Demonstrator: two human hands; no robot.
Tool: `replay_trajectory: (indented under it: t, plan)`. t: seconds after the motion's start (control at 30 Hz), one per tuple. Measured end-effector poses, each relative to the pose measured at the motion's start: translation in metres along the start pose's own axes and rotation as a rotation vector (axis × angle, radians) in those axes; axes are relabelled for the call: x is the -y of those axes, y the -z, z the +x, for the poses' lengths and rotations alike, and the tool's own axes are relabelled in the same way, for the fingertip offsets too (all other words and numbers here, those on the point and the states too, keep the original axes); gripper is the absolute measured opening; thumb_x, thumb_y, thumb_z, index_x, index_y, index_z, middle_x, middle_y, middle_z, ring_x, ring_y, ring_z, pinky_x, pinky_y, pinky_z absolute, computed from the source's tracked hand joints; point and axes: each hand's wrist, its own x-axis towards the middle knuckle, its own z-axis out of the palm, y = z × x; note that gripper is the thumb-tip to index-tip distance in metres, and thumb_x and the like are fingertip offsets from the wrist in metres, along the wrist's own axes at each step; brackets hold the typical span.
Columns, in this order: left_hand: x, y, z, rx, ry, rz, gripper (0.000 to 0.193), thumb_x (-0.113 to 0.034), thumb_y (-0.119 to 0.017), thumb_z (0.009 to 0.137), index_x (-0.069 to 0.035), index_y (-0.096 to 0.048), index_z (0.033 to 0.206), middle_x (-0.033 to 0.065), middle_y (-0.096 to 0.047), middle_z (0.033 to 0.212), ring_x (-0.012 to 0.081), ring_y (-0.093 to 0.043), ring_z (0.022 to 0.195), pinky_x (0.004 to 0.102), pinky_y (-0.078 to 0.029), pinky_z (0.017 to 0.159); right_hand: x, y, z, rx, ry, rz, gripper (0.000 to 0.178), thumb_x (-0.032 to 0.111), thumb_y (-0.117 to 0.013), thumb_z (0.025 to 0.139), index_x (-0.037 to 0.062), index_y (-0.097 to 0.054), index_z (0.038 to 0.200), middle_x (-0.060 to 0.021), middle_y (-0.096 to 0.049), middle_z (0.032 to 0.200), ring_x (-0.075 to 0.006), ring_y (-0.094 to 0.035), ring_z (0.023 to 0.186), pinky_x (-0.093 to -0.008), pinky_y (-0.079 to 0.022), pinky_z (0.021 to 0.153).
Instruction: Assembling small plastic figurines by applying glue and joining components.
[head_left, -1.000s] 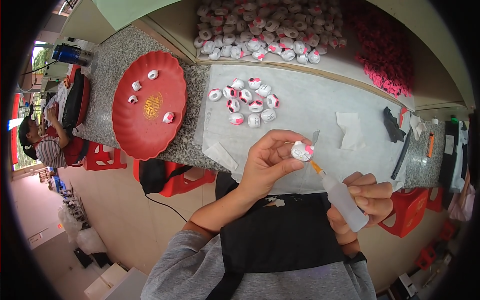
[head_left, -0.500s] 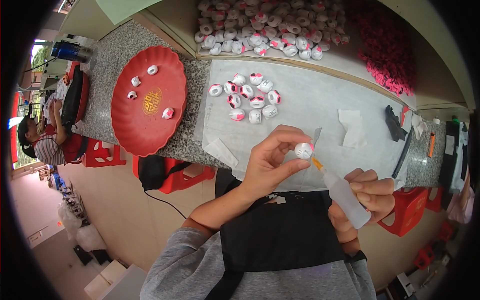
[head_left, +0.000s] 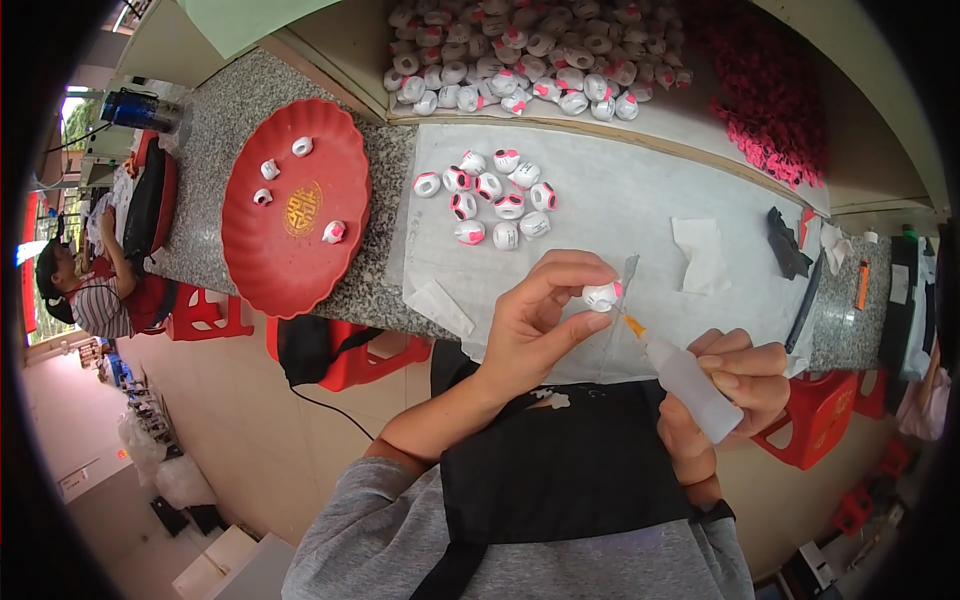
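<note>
Between thumb and fingertips, my left hand (head_left: 545, 315) pinches a small white rounded plastic piece (head_left: 601, 297) with a pink patch on its right side. My right hand (head_left: 738, 385) is wrapped round a translucent squeeze bottle (head_left: 698, 390) with an orange needle tip (head_left: 633, 324). The thin needle points up and left at the piece; whether it touches is too fine to tell. Beyond my hands, a cluster of similar white pieces (head_left: 506, 205) with pink and black parts lies on the white sheet (head_left: 610, 200).
A red scalloped dish (head_left: 260, 245) holding several white pieces stands at left. Many more pieces (head_left: 540, 50) and a heap of pink parts (head_left: 770, 120) fill the shelf behind. Tissue (head_left: 702, 256) and black cloth (head_left: 789, 245) lie at right. Another person (head_left: 95, 285) sits far left.
The white piece has turned slightly in my left fingers and shifted a little left. The bottle stays close beside it, its needle still directed at it.
</note>
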Motion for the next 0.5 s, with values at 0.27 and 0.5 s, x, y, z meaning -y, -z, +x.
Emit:
replay_trajectory:
  t: [0.27, 0.5]
  plan:
    - [-0.011, 0.016, 0.005, -0.235, -0.015, -0.097, 0.034, 0.001, -0.057, 0.068, -0.003, -0.045, 0.099, 0.0101, -0.047, 0.098, 0.0158, -0.048, 0.086, 0.0287, -0.039, 0.077, -0.02, 0.031, 0.026, -0.096, -0.207, -0.039, 0.026, 0.002, -0.053, 0.063, 0.0043, -0.034, 0.08, -0.0103, -0.04, 0.08, -0.0153, -0.046, 0.065, -0.0241, -0.043, 0.053]
    - [-0.017, 0.02, 0.002, -0.257, -0.014, -0.141, 0.034, -0.001, -0.057, 0.069, -0.004, -0.044, 0.1, 0.0081, -0.048, 0.099, 0.0146, -0.048, 0.088, 0.0301, -0.041, 0.077, -0.092, 0.072, 0.088, -0.034, -0.51, -0.207, 0.027, 0.002, -0.053, 0.069, -0.0018, -0.048, 0.095, -0.0072, -0.051, 0.079, -0.014, -0.052, 0.069, -0.0259, -0.044, 0.056]
